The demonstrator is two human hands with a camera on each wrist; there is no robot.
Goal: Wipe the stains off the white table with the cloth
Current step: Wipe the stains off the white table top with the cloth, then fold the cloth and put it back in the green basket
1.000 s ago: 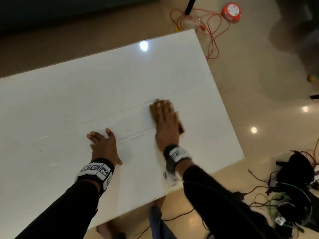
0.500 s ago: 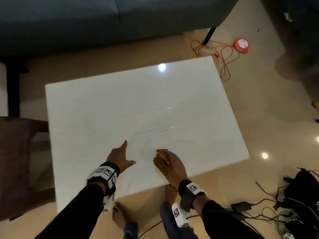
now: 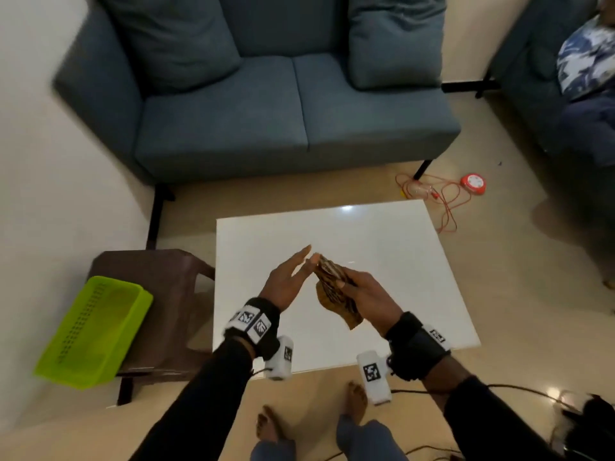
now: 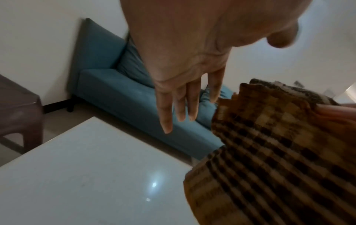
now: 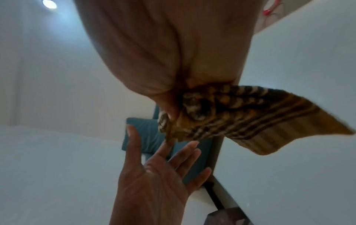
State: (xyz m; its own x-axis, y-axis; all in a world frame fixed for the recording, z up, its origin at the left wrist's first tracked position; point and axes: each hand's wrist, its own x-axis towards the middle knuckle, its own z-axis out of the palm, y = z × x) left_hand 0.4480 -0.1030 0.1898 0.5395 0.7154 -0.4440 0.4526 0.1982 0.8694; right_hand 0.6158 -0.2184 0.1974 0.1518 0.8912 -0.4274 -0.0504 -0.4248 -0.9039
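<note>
The white table point(image 3: 392, 247) stands low in front of me. My right hand point(image 3: 361, 289) holds a brown and black checked cloth point(image 3: 336, 294) bunched in its fingers, lifted above the table. In the right wrist view the cloth point(image 5: 240, 117) hangs from the curled fingers. My left hand point(image 3: 289, 277) is raised beside the cloth with fingers straight, its fingertips close to the cloth's upper edge. The left wrist view shows the left fingers point(image 4: 181, 103) extended next to the cloth point(image 4: 279, 152), over the table point(image 4: 86, 175).
A blue sofa point(image 3: 266, 104) stands behind the table. A brown stool point(image 3: 166, 294) with a green plastic basket point(image 3: 93, 331) sits at the left. An orange cable reel and cord point(image 3: 472, 184) lie on the floor at the right. A seated person point(image 3: 589, 78) is at far right.
My right hand has lifted the cloth off the table and bunched it. My left hand has left the table and risen beside the cloth. The head view has pulled back and up.
</note>
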